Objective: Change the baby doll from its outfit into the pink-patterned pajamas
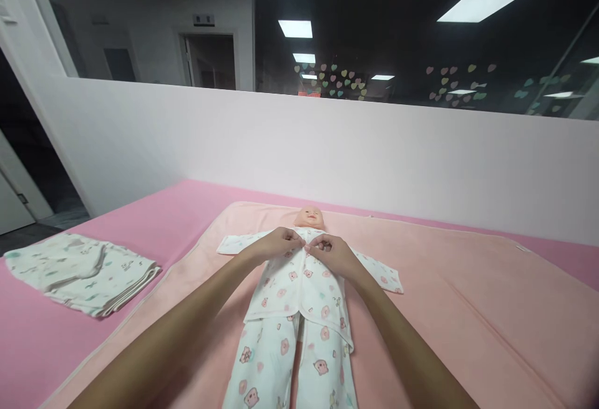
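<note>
A baby doll (pixel 309 216) lies on its back, dressed in a white long-sleeved top (pixel 292 290) and white trousers (pixel 267 359), both printed with small pink animals. At the upper chest, my left hand (pixel 279 243) pinches one front edge of the top. My right hand (pixel 333 254) grips the opposite edge, its fingertips almost meeting those of the left. Whatever fastener sits between the fingertips is too small to make out. Below the hands the two front panels meet down the middle and part at the hem. Both sleeves stretch out sideways.
Under the doll spreads a peach-pink blanket (pixel 444 321) on a pink padded surface (pixel 187 209). A folded white printed cloth (pixel 84 271) lies at the left. Behind stands a low white wall (pixel 350 153), with dark glass (pixel 397 34) above it.
</note>
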Demonstrator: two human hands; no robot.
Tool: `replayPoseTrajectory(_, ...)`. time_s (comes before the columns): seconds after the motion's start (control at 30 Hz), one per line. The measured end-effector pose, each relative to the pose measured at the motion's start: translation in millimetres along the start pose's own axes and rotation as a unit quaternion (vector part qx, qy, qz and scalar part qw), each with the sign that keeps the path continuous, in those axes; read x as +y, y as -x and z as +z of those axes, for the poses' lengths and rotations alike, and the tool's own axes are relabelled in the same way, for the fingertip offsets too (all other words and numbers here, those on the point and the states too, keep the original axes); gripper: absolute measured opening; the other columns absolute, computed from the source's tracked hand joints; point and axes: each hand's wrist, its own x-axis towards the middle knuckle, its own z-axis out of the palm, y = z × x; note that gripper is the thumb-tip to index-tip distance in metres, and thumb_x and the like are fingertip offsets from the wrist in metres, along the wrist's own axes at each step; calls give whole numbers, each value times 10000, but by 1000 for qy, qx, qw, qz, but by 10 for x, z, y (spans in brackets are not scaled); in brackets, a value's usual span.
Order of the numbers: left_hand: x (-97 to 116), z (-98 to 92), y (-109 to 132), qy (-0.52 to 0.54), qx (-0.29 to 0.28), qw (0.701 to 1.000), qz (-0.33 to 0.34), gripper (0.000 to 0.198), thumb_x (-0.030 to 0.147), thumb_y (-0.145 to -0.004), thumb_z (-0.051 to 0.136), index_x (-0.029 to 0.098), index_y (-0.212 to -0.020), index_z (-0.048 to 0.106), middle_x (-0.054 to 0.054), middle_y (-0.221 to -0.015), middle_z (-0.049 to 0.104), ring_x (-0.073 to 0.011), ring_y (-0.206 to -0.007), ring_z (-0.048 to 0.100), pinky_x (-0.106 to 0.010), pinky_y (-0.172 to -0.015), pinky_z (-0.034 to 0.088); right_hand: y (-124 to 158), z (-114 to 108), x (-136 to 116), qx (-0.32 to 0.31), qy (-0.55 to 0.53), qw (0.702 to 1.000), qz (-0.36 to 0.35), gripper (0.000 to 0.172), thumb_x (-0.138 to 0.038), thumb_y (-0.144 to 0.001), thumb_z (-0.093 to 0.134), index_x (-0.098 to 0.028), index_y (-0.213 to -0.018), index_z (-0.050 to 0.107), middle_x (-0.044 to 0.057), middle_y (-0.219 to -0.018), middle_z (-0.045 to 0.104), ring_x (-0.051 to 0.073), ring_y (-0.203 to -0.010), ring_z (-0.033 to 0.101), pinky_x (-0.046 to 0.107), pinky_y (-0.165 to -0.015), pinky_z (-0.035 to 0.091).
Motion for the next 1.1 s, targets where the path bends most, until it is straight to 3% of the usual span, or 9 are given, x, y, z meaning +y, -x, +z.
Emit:
replayPoseTrajectory(0.27,-30,30,-4,4,17,1000,19,422,589,-780,707,179,-786,612,3,-653,470,-143,-590,422,-287,-559,309,-32,21,16,10,-42,998,34,382,-513,-786,758,-147,-897,745,17,-754,570,91,-667,462,193,-596,336)
replayPoseTrajectory(0.43,12,60,26,-17,40,999,25,445,610,-782,701,179,-780,589,5,-647,462,-142,-582,423,-289,-561,325,9,78,-27,32,-74,994,69,353,-464,-752,748,-132,-864,705,28,-778,573,102,-686,496,185,-563,378)
replayPoseTrajectory(0.7,39,55,42,-23,30,998,42,432,600,-823,668,180,-784,574,20,-650,450,-123,-563,369,-288,-553,270,89,175,-131,71,-75,990,100,300,-420,-761,678,-144,-878,687,44,-808,609,114,-639,509,205,-490,405)
replayPoseTrajectory(0.97,61,144,61,-49,89,994,29,283,448,-833,650,187,-777,554,-1,-715,546,-145,-626,460,-282,-570,307,171,197,-242,119,12,991,54,268,-439,-831,662,-177,-854,715,55,-879,675,173,-808,610,231,-637,401)
replayPoseTrajectory(1.1,53,159,-21,-36,131,991,12,322,483,-830,656,196,-767,524,2,-691,539,-141,-586,463,-275,-547,307,26,115,-186,126,34,991,36,261,-380,-867,634,-180,-1024,691,71,-1032,670,172,-894,605,231,-691,417)
